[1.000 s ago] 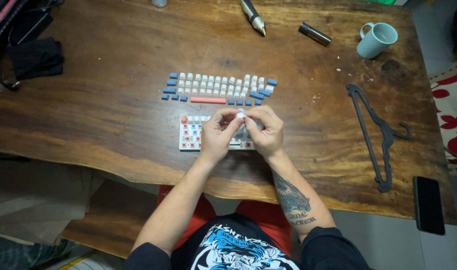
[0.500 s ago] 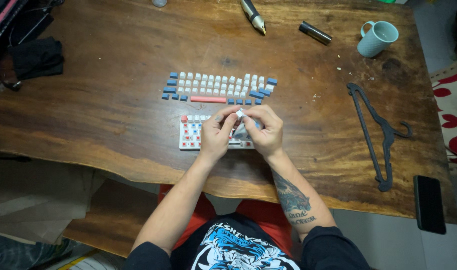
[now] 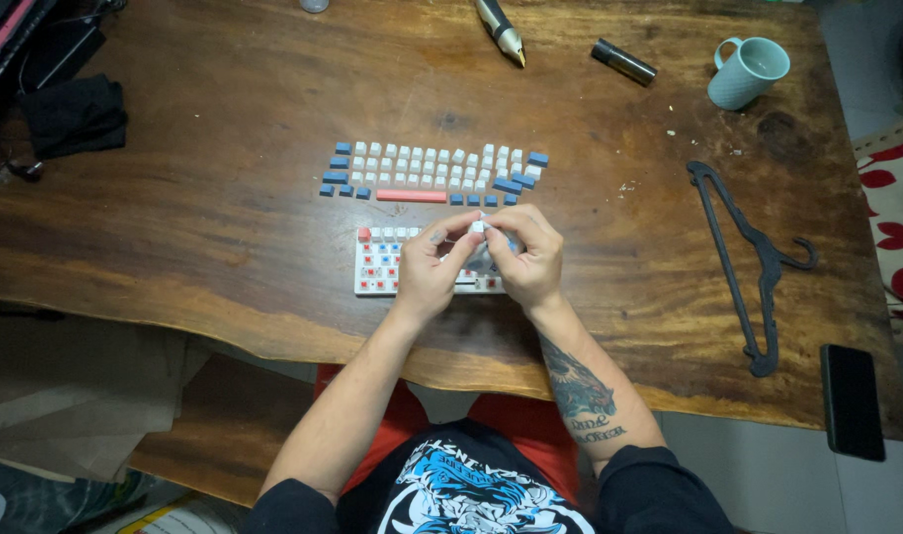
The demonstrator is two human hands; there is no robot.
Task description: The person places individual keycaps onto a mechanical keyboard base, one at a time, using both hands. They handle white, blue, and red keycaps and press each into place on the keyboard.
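My left hand [image 3: 433, 265] and my right hand [image 3: 526, 259] meet over a small white keyboard [image 3: 382, 265] with most of its keycaps off, showing red and blue switches. Both hands pinch one small white keycap [image 3: 477, 226] between their fingertips, just above the keyboard's right half, which they hide. Beyond the keyboard, removed keycaps [image 3: 433, 171] lie in neat rows: white ones in the middle, blue ones at the ends, and a long red bar [image 3: 411, 196] in the front row.
On the wooden table [image 3: 224, 227] lie a black clothes hanger [image 3: 753, 259] at right, a pale green mug [image 3: 748, 73] at the far right, a dark cylinder [image 3: 624, 61], a pen-shaped tool [image 3: 500, 30], a black phone [image 3: 852, 400] at the right edge, and black cloth [image 3: 71, 114] at far left.
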